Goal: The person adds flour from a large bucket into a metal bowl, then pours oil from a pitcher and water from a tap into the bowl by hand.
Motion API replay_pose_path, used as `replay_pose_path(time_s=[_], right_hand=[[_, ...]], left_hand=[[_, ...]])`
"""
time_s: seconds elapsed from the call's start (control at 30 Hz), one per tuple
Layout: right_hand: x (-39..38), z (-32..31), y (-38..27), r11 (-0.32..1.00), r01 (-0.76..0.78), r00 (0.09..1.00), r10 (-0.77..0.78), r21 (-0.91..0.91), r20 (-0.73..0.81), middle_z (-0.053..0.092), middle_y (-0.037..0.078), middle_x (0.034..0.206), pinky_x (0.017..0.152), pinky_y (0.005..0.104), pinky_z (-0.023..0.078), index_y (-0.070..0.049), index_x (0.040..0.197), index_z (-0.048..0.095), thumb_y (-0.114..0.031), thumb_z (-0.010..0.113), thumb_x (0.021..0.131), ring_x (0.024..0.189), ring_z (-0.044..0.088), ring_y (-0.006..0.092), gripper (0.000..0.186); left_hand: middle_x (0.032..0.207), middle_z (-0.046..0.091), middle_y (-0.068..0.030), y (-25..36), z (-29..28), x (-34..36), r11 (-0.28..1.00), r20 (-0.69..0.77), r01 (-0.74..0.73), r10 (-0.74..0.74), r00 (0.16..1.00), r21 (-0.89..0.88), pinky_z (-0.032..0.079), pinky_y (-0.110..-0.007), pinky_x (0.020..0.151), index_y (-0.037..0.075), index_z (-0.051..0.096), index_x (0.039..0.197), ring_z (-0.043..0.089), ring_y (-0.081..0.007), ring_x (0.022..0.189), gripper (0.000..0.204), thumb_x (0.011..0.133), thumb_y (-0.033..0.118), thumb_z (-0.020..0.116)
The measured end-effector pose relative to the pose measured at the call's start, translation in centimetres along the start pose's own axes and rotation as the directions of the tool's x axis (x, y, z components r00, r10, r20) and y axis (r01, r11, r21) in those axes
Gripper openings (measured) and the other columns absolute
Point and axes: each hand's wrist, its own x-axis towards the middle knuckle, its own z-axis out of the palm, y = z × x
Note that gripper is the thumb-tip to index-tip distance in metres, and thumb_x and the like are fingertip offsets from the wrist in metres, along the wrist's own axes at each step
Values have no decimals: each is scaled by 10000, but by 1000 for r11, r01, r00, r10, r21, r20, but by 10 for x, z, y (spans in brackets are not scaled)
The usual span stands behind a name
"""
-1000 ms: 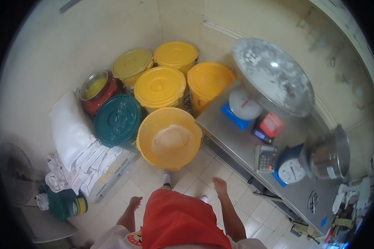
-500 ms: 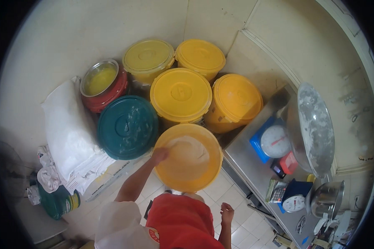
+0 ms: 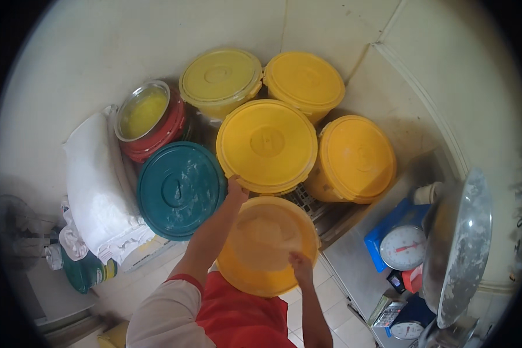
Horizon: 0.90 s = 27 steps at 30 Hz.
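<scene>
My left hand [image 3: 238, 188] is closed on the near-left edge of the middle yellow lid [image 3: 267, 153], which sits on a bucket. Just in front of it is an open yellow bucket [image 3: 243, 272] with pale powder [image 3: 261, 235] inside. My right hand [image 3: 301, 267] is over the right part of that open bucket with its fingers curled; what, if anything, is in them is too small to make out. A teal lidded bucket [image 3: 171, 206] stands beside my left forearm.
More lidded yellow buckets [image 3: 359, 156] stand behind, with a red bucket and metal bowl [image 3: 142, 113] at back left. White sacks [image 3: 98, 182] lie left. On the right, a steel table [image 3: 348, 272] bears scales [image 3: 400, 246] and a large floury bowl [image 3: 455, 255].
My left hand has risen from the open bucket to the middle lid. My right hand has come up from beside my apron to the open bucket. The view has moved closer to the buckets.
</scene>
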Motion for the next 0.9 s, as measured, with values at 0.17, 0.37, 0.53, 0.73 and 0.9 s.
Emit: replay_pose_path(time_s=[0.17,0.37,0.53,0.73,0.9], right_hand=[[101,25,-68,851,-274,961,231,448,149,620,30,832,580,202,421,-52,1055,631,-169,612,854,679,554,88,233],[250,123,-107,683,-226,971,101,695,217,647,96,907,696,377,476,-61,1039,619,-296,623,800,792,613,234,335],[340,182,-94,818,-116,990,138,564,4,648,108,912,709,385,476,-60,1033,625,-311,624,778,808,614,250,358],[356,192,-78,897,-142,979,190,419,-73,650,122,918,725,394,475,-59,1025,631,-330,626,751,827,615,268,386],[343,180,-73,931,-172,971,216,323,-106,652,133,923,739,402,475,-58,1018,636,-346,627,729,843,616,283,408]], left_hand=[[1095,485,-101,42,73,-118,992,467,-18,73,881,-122,425,-355,872,43,442,1185,494,-244,1029,410,907,336,520],[1202,517,-144,115,132,-143,985,571,163,-166,804,56,415,-456,1004,25,402,1260,516,-288,1119,427,962,327,451],[1199,541,-126,111,120,-140,961,554,259,-266,789,92,435,-436,987,37,419,1247,547,-264,1107,389,970,309,444],[1179,551,-58,110,107,-131,967,491,248,-243,836,57,407,-396,986,72,452,1234,547,-181,1074,376,962,330,471],[1174,551,-47,114,111,-124,955,537,274,-290,792,111,391,-363,993,79,456,1235,541,-160,1064,386,960,349,472]])
